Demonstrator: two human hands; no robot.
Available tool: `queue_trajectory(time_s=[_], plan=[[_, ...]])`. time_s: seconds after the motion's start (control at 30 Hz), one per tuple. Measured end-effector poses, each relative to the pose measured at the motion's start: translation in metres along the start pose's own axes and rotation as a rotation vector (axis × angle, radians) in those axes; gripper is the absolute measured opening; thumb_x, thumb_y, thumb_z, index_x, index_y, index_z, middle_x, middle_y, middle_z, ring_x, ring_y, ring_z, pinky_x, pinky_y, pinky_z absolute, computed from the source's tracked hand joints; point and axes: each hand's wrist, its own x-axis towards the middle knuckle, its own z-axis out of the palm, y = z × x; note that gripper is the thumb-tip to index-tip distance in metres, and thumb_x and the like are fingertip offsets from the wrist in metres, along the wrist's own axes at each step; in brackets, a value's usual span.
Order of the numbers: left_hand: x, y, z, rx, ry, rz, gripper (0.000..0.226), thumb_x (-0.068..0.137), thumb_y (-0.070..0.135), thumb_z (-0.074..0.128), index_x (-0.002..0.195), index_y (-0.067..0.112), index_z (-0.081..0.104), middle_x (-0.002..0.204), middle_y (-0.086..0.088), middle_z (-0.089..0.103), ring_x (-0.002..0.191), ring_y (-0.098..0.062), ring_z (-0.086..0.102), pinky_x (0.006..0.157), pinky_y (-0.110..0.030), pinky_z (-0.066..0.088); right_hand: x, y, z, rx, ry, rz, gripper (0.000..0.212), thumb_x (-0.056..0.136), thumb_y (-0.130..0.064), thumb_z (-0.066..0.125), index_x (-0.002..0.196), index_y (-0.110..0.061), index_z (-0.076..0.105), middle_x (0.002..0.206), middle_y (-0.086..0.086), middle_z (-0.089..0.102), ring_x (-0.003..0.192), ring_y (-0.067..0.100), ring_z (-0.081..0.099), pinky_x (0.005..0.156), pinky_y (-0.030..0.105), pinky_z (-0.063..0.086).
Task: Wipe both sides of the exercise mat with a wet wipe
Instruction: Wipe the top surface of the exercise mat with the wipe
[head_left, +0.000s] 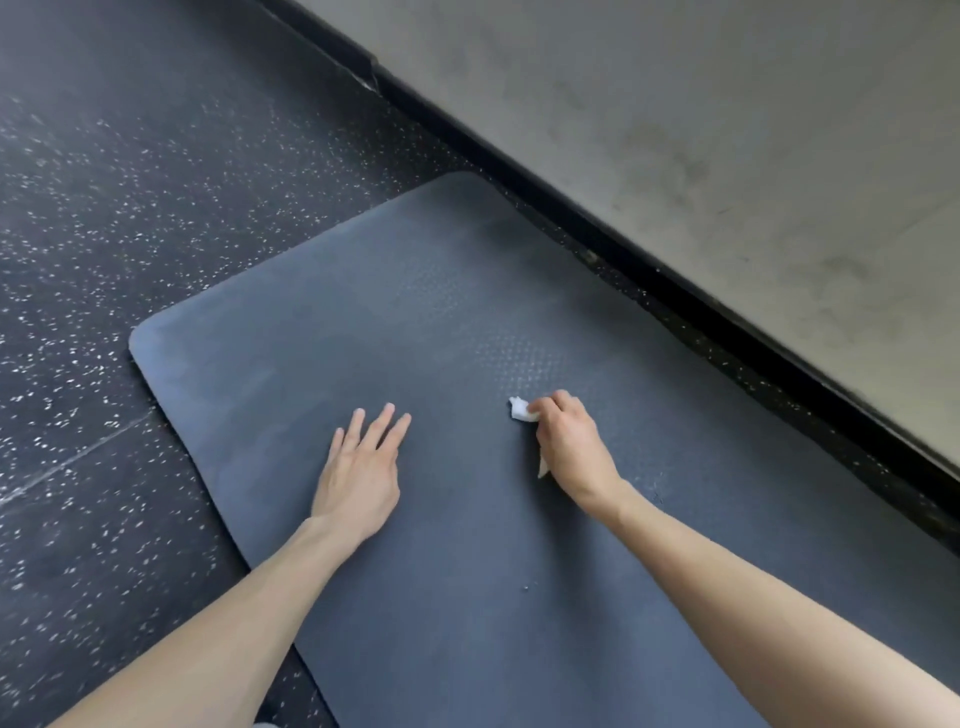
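Note:
A blue-grey exercise mat (363, 312) lies flat on the floor, its rounded far end pointing away from me. My left hand (361, 475) rests palm down on the mat with fingers spread, holding nothing. To its right, my right hand (569, 447) is closed on a small crumpled white wet wipe (522, 410), which sticks out past the fingers and presses on the mat surface. A patch of the mat just beyond the wipe shows a dotted texture.
Dark rubber flooring (104, 234) with white speckles surrounds the mat on the left and far side. A black baseboard (675, 280) and a grey wall (727, 130) run diagonally close along the mat's right edge.

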Motion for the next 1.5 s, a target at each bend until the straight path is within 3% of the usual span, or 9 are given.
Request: queue_trajectory(time_s=[0.23,0.37,0.43,0.7,0.9,1.07,1.2,1.37,1.5], plan=[[0.008,0.011,-0.007,0.018,0.035,-0.058,0.049,0.105,0.023,0.041,0.154,0.025,0.038,0.157,0.004,0.042,0.146,-0.031,0.034,0.115,-0.048,0.034,-0.049,-0.055,0.032,0.109,-0.087,-0.384,0.022,0.098,-0.001,0.044,0.115,-0.006,0.057,0.087,0.011,0.055,0.076,0.028,0.05,0.071,0.04,0.049],[0.017,0.016,-0.01,0.128,0.123,0.001,0.052,0.091,0.024,0.068,0.142,0.021,0.057,0.112,-0.008,0.068,0.094,-0.038,0.061,0.072,-0.044,0.053,-0.034,-0.047,0.036,0.072,-0.177,-0.464,0.025,0.092,-0.003,0.041,0.107,-0.006,0.06,0.094,0.01,0.055,0.079,0.026,0.05,0.069,0.04,0.049],[0.02,0.016,-0.007,0.18,0.145,0.021,0.045,0.089,0.026,0.072,0.133,0.021,0.065,0.106,-0.012,0.067,0.084,-0.036,0.056,0.073,-0.044,0.052,-0.012,-0.024,0.024,0.03,-0.156,-0.399,0.021,0.087,-0.003,0.045,0.1,-0.007,0.061,0.093,0.009,0.053,0.082,0.027,0.05,0.071,0.042,0.048],[0.04,0.028,-0.007,-0.045,0.124,0.129,0.024,0.103,0.023,0.049,0.111,0.006,0.064,0.162,-0.002,0.033,0.153,-0.021,0.02,0.108,-0.041,0.046,0.042,0.06,-0.025,-0.031,0.13,0.16,0.022,0.086,-0.002,0.04,0.092,-0.004,0.061,0.089,0.007,0.051,0.088,0.026,0.048,0.075,0.034,0.041],[0.066,0.06,-0.02,0.027,0.14,0.009,0.027,0.095,0.021,0.064,0.118,0.007,0.063,0.103,-0.012,0.061,0.097,-0.035,0.059,0.081,-0.045,0.051,0.015,-0.012,0.015,0.077,-0.046,-0.197,0.022,0.084,0.007,0.052,0.102,-0.002,0.061,0.089,0.014,0.053,0.077,0.032,0.051,0.072,0.04,0.044],[0.096,0.091,-0.021,0.05,0.019,0.186,0.051,0.106,0.032,0.041,0.155,0.025,0.03,0.168,-0.001,0.007,0.155,-0.025,-0.001,0.124,-0.039,0.015,0.019,-0.012,0.019,0.019,-0.146,-0.373,0.021,0.082,0.001,0.046,0.093,-0.002,0.063,0.085,0.012,0.053,0.074,0.028,0.049,0.067,0.038,0.044],[0.101,0.1,-0.018,-0.099,-0.042,0.127,0.05,0.11,0.028,0.025,0.158,0.02,0.02,0.166,0.009,0.019,0.155,-0.012,0.004,0.124,-0.033,0.009,0.046,0.048,-0.01,-0.013,-0.028,-0.127,0.017,0.076,0.003,0.056,0.088,-0.004,0.065,0.089,0.012,0.055,0.084,0.032,0.054,0.076,0.042,0.046],[0.108,0.115,-0.016,0.169,-0.05,0.153,0.065,0.105,0.056,0.018,0.16,0.029,-0.005,0.161,0.0,0.025,0.151,-0.03,0.015,0.12,-0.047,0.024,0.065,0.121,-0.051,-0.039,0.151,0.303,0.026,0.089,0.002,0.049,0.109,-0.003,0.065,0.106,0.012,0.054,0.102,0.031,0.054,0.084,0.033,0.044],[0.112,0.135,-0.012,0.271,-0.099,0.133,0.071,0.1,0.067,0.015,0.16,0.033,-0.001,0.154,-0.008,0.025,0.143,-0.042,0.02,0.112,-0.059,0.027,0.065,0.097,-0.035,0.023,0.202,0.329,0.025,0.092,-0.001,0.051,0.114,-0.005,0.063,0.113,0.014,0.055,0.104,0.03,0.054,0.087,0.031,0.042]])
